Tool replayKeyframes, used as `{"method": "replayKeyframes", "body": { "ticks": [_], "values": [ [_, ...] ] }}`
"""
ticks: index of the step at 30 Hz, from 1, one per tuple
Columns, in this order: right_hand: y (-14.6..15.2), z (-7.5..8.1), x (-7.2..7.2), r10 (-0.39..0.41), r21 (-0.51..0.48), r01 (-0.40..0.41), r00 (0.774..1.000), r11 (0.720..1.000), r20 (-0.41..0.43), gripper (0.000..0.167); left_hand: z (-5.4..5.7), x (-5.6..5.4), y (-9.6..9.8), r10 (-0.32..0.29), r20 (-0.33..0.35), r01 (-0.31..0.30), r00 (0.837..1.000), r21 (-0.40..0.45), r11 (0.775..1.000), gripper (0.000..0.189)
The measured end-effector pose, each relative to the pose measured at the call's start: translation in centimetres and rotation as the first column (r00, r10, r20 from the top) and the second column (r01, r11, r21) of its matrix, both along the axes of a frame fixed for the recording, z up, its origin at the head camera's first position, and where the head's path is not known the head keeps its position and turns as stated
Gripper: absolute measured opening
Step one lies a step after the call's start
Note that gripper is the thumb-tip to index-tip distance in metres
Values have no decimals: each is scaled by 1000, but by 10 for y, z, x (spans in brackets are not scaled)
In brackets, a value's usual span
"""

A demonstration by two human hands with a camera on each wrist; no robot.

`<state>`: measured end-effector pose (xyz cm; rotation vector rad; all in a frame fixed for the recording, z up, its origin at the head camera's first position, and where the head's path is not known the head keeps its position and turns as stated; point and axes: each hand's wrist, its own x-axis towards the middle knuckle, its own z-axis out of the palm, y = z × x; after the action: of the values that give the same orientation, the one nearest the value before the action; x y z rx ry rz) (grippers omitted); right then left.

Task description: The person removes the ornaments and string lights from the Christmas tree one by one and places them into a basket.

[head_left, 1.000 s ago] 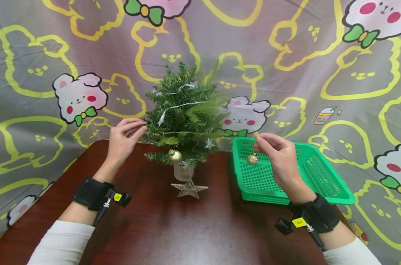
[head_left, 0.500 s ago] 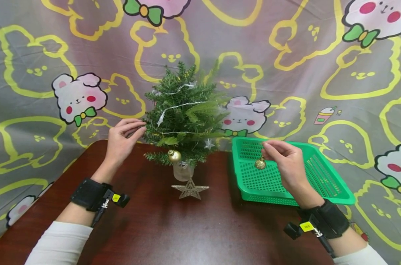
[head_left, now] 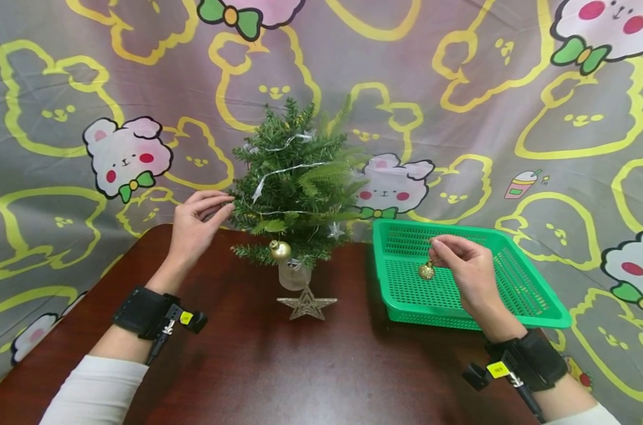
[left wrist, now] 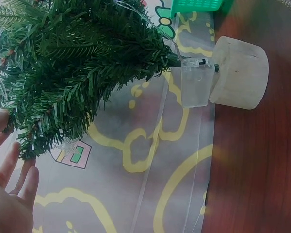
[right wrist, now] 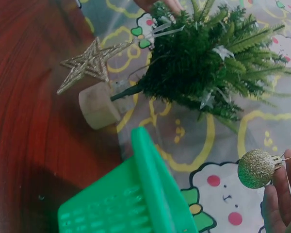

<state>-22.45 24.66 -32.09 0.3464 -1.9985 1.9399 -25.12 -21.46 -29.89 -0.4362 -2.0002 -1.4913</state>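
Observation:
My right hand (head_left: 472,265) pinches the hanging loop of a small gold glitter bauble (head_left: 427,271), which dangles over the green basket. The bauble (right wrist: 256,168) shows round and sparkly in the right wrist view. At the left side of a small artificial Christmas tree (head_left: 294,177), my left hand (head_left: 196,227) touches the branch tips with extended fingers (left wrist: 8,167). A silver star garland winds around the tree, and a shiny gold bauble (head_left: 280,250) hangs low on its front. A gold glitter star (head_left: 306,304) appears in front of the tree's base.
The green perforated basket (head_left: 381,283) stands right of the tree on a dark reddish-brown table (head_left: 300,372). A wooden base (left wrist: 240,73) supports the tree. A cartoon-printed cloth (head_left: 156,88) hangs close behind the table.
My right hand has moved right and slightly down with the gold bauble, away from the tree and farther over the basket. My left hand has barely moved at the branch tips.

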Motion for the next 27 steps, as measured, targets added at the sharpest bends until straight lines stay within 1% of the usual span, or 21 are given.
{"method": "replayKeyframes", "body": {
  "ticks": [8, 14, 20, 22, 27],
  "values": [
    [10, -11, 0, -22, 41, 21, 1000, 999, 17, 14, 0, -1, 1, 0, 4, 0, 1000, 9, 1000, 25],
    [13, -17, -1, -49, 78, 48, 999, 996, 6, 22, -1, -1, 1, 0, 5, 0, 1000, 7, 1000, 25],
    [17, -23, -1, -98, 163, 100, 995, 982, -20, 28, -1, -2, 1, -6, -12, 7, 1000, 21, 1000, 24],
    [19, -25, -1, -111, 187, 113, 994, 976, -20, 28, -1, -3, 1, -6, -18, 6, 1000, 23, 1000, 24],
    [25, -30, -2, -135, 244, 135, 991, 960, -15, 18, -2, -4, 1, -3, -17, 3, 1000, 25, 1000, 24]
  ]
}}
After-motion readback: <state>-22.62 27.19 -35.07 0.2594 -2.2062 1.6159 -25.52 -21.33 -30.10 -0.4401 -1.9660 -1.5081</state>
